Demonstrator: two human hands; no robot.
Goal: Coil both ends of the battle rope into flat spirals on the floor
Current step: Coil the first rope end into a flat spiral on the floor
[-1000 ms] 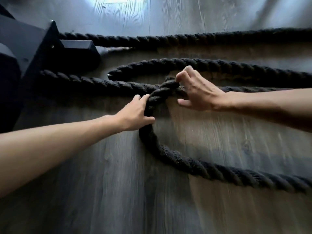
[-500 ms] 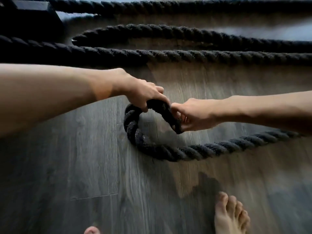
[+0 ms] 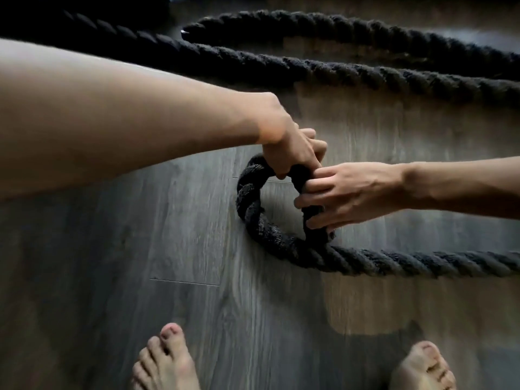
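- L hand [image 3: 289, 156] grips the top of the small loop [image 3: 247, 204], fingers curled round the battle rope [image 3: 365, 263]. R hand [image 3: 349, 195] is right beside it, touching, fingers wrapped over the rope's tip on the loop's right side.
- Rope lies on the floor [image 3: 174, 220] just ahead of the feet. Loop is nearly closed, w/ the tip turned down toward the run that leaves to the right.
- Step, as I read it: forming the centre turn of spiral no. 1. Neither spiral is done yet.
- Next move prob. needs the tip tucked flat & tight inside the loop, one hand pinning the centre, the other feeding the outgoing run round it. Thick, stiff rope, so it likely springs open if let go.
- Count: 2 hands, both on the rope; 1 rope, 3 runs in view; 1 loop; 1 other end [image 3: 191, 30] lying uncoiled at top; 2 bare feet, left foot [image 3: 166, 364] & right foot [image 3: 422, 367].
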